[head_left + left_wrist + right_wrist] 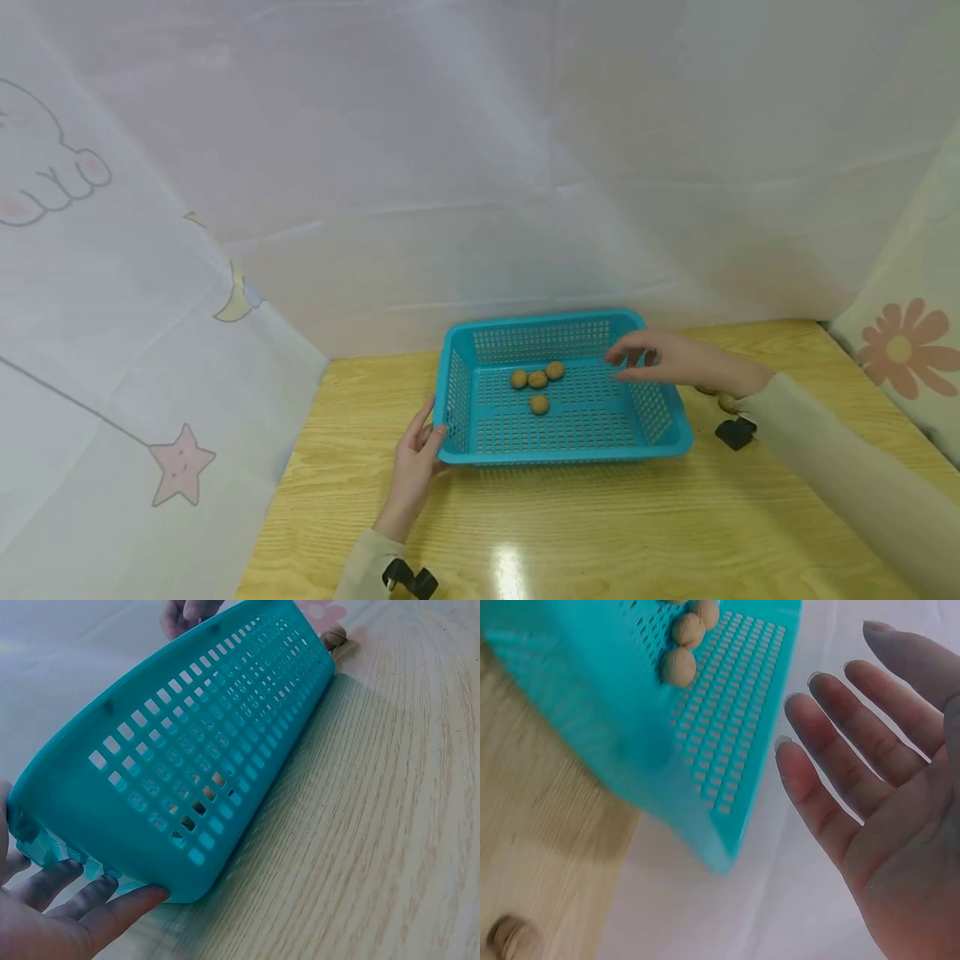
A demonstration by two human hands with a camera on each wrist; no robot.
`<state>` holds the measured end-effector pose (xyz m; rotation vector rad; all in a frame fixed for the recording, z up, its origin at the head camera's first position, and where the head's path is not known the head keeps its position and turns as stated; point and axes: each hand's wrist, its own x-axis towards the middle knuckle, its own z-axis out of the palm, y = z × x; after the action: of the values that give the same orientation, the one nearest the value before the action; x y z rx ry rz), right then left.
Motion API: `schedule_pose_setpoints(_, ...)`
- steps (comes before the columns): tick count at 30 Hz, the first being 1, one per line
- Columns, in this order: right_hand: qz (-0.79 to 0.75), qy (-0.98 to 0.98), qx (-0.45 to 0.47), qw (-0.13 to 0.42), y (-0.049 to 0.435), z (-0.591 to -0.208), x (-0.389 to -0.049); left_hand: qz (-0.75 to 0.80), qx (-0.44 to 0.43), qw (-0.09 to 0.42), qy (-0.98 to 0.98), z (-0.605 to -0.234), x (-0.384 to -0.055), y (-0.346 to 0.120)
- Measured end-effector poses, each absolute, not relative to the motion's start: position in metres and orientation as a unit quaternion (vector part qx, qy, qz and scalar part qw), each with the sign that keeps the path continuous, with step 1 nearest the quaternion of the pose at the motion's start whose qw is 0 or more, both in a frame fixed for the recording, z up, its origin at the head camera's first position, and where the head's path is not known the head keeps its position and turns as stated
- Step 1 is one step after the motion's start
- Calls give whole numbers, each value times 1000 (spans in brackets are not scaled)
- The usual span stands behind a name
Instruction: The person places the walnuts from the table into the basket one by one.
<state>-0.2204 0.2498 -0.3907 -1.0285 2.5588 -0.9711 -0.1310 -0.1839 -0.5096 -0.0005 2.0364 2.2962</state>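
Observation:
A blue perforated plastic basket (566, 457) stands on the wooden table with several walnuts (538, 405) on its floor. At the basket's left end my left hand (411, 467) holds the rim, thumb on top and fingers against the outer wall. In the left wrist view, the left fingers (124, 911) spread along the basket's end. Over the right side of the basket hovers my right hand (667, 357), its fingers loosely bent and nothing between them. The right wrist view shows that palm (907, 840) bare, beside the basket's rim (761, 769).
More walnuts (727, 403) lie on the table right of the basket, partly covered by the right wrist. One walnut (514, 939) shows there in the right wrist view. Pale printed cloth (525, 167) hangs behind the table (360, 400) and at both sides.

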Motion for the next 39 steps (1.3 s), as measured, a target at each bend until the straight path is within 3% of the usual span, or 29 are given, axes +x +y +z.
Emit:
schedule_pose_setpoints(25, -296, 911, -287, 26, 369, -432, -164, 755, 7, 36, 655, -509, -131, -184)
schedule_pose_setpoints(39, -313, 920, -231, 40, 410, -478, -147, 753, 1, 32, 657, -506, -130, -183)
